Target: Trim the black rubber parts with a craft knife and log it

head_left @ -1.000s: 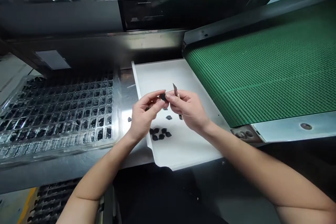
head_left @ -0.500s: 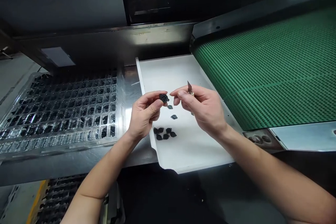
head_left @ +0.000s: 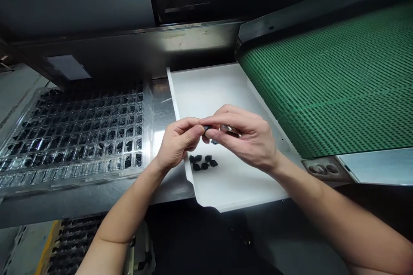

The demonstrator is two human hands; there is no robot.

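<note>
the left hand (head_left: 176, 142) pinches a small dark part (head_left: 207, 128) over the white tray (head_left: 238, 185). the right hand (head_left: 250, 137) seems to grip it too, plus a metallic tool (head_left: 229, 129) (its tip hidden), so a slip might nick the left hand.

Factory production area; green conveyor belt (head_left: 338, 86), steel bench (head_left: 80, 200), clear compartmented tray (head_left: 147, 137) of black parts (head_left: 128, 161)
</note>
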